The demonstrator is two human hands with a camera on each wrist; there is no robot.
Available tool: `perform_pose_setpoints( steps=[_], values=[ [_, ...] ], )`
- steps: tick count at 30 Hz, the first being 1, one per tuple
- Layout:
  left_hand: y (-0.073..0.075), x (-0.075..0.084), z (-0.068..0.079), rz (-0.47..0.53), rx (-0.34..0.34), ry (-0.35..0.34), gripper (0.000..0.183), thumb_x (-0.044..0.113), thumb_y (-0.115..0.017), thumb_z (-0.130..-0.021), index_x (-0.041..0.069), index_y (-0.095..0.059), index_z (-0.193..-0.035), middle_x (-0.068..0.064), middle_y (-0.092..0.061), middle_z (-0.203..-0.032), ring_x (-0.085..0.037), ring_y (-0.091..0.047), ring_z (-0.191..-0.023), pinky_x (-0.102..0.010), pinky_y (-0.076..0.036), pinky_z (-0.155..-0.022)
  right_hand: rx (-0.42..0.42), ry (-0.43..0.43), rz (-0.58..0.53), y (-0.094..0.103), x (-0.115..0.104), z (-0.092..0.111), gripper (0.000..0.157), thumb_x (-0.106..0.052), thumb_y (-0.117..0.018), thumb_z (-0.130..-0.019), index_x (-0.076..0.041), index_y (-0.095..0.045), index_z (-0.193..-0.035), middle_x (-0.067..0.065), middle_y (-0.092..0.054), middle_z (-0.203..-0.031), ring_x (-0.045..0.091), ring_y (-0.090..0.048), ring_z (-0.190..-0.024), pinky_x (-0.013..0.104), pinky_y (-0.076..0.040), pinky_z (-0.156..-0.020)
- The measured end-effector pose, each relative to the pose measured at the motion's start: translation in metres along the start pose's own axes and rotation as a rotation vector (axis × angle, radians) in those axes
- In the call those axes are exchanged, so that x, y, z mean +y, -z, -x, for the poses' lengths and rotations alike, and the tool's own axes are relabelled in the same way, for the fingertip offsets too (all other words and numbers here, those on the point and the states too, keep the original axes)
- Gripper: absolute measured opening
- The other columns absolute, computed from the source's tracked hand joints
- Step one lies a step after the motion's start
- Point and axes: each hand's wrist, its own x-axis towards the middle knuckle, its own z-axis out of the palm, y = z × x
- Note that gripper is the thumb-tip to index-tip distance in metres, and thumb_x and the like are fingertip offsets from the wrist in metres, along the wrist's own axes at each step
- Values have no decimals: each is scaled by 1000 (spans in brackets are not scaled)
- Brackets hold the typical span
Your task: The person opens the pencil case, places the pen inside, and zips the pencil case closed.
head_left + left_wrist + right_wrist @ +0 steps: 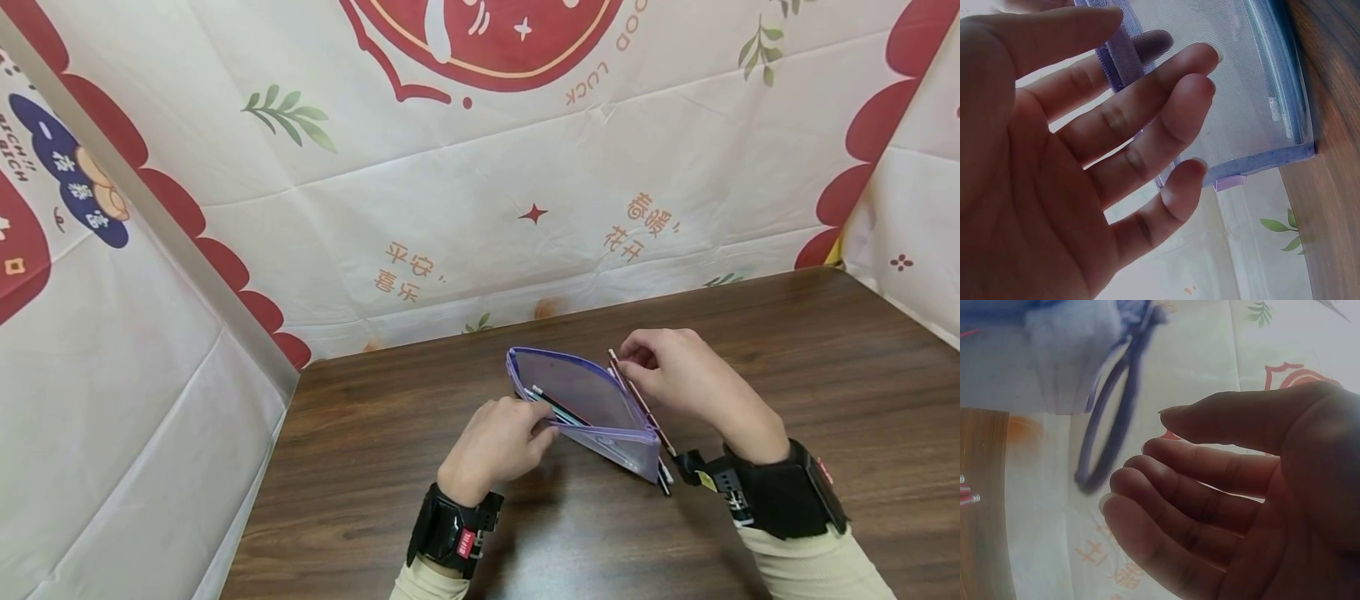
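Note:
A purple-edged mesh zip pouch (577,379) stands with its mouth open, several pencils (551,407) inside. My left hand (498,437) pinches its near rim between thumb and index finger; in the left wrist view the index fingertip (1154,45) is on the far side of the purple zip edge (1124,56), other fingers spread loosely. Beside the pouch's right side my right hand (682,371) has its fingertips at the upper end of a reddish-brown pencil (643,404). In the right wrist view, a gap separates thumb (1210,419) and fingers, and nothing shows between them.
Pencil ends (665,482) stick out past the pouch's near right corner. Below lies a dark wooden table (360,467). A printed white cloth (480,208) hangs behind it, and another cloth-covered panel (135,400) rises on the left.

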Motion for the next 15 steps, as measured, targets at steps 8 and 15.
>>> perform_pose_setpoints(
  steps=[8,15],
  values=[
    [-1,-1,0,0,0,-3,12,27,-60,-90,18,-69,-89,11,-52,-62,0,-42,-49,-17,-31,-45,-28,-27,7,-1,5,-1,11,-7,-65,-84,1,-68,-91,6,-65,-72,15,-55,-64,35,-49,-57],
    [0,0,0,-4,2,-6,12,27,-60,-90,18,-69,-89,11,-51,-62,0,-42,-49,-17,-31,-45,-54,-54,8,-4,12,-3,13,-6,-64,-83,3,-68,-92,7,-66,-74,17,-56,-66,38,-49,-59]
  ],
)
